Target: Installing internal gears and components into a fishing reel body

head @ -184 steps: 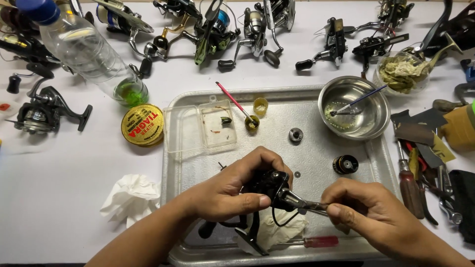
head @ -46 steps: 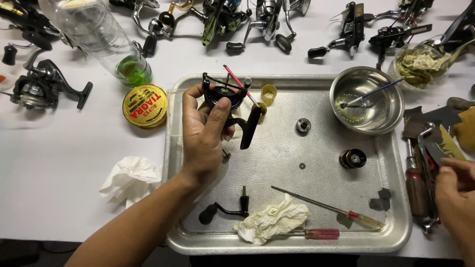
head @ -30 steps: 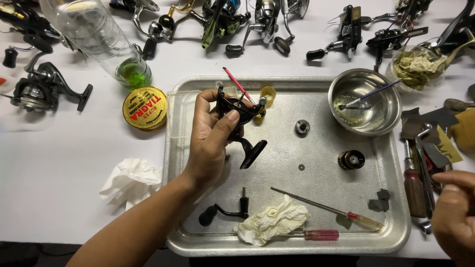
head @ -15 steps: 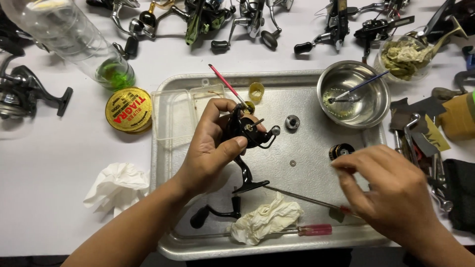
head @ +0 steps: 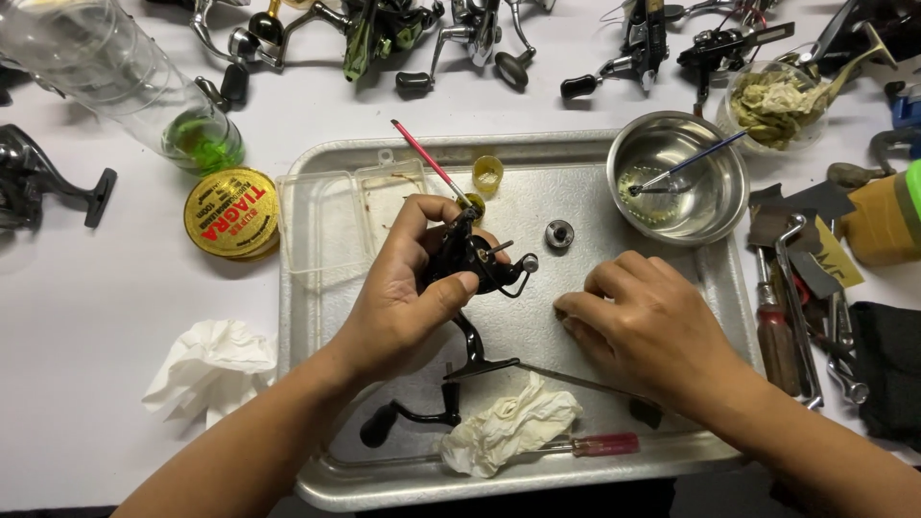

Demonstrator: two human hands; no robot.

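A: What is the left hand (head: 408,297) doing?

B: I am seeing it gripping a black spinning-reel body (head: 470,261), thumb pressing on the near side and fingers curling round the far side. It is holding the reel body just above the metal tray (head: 317,403), left of the tray's centre, with the reel's foot pointing down towards me.

A: And the right hand (head: 648,326)?

B: It is resting palm down on the tray floor to the right of the reel body, apart from it. The fingers are bending inward with the tips drawing together; I cannot tell whether they are pinching anything underneath.

A: What is lying around them in the tray?

B: A black crank handle (head: 413,418) is lying near the front edge beside a crumpled white cloth (head: 508,427). A red-handled screwdriver (head: 600,444) is lying along the front rim. A small round metal part (head: 559,233) is sitting between the reel body and a steel bowl (head: 715,197) at the back right corner. A clear plastic box (head: 336,216) is occupying the back left corner.

A: And outside the tray?

B: On the white surface (head: 86,317), a round yellow tin (head: 231,212) is sitting left of the tray, and a crumpled tissue (head: 211,360) is lying nearer to me.
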